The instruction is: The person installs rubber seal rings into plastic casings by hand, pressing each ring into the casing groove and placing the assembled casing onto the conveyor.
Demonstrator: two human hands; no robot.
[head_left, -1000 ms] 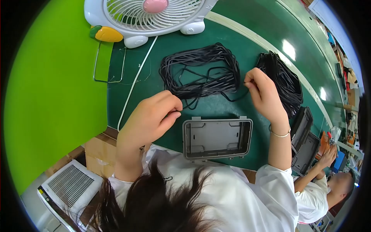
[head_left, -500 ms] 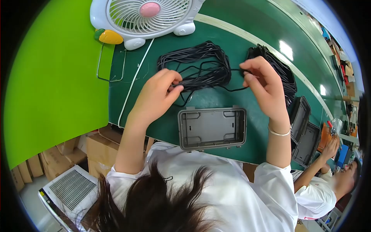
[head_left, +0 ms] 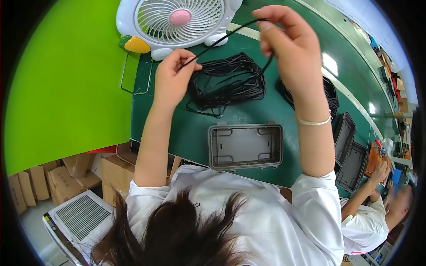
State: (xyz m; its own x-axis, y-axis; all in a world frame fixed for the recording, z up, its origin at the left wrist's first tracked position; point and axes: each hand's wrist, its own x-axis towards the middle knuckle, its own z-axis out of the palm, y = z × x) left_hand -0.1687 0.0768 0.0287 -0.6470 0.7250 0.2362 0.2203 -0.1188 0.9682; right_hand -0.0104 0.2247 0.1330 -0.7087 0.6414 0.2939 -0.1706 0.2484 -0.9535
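A coiled bundle of thin black cable lies on the green table. One strand of it is stretched in the air between my two hands. My left hand pinches this strand at the left side of the bundle. Higher up and to the right, my right hand has its fingers closed on the strand, which drops from there back toward the coil. In front of me, below the bundle, sits a grey plastic box, open side up.
A white fan stands at the back left beside a bright green panel. Another black cable coil lies to the right. More grey boxes are near a co-worker's hand at the far right.
My right hand has risen and moved away, drawing the strand up with it. My left hand has shifted up and slightly left from the coil's lower edge.
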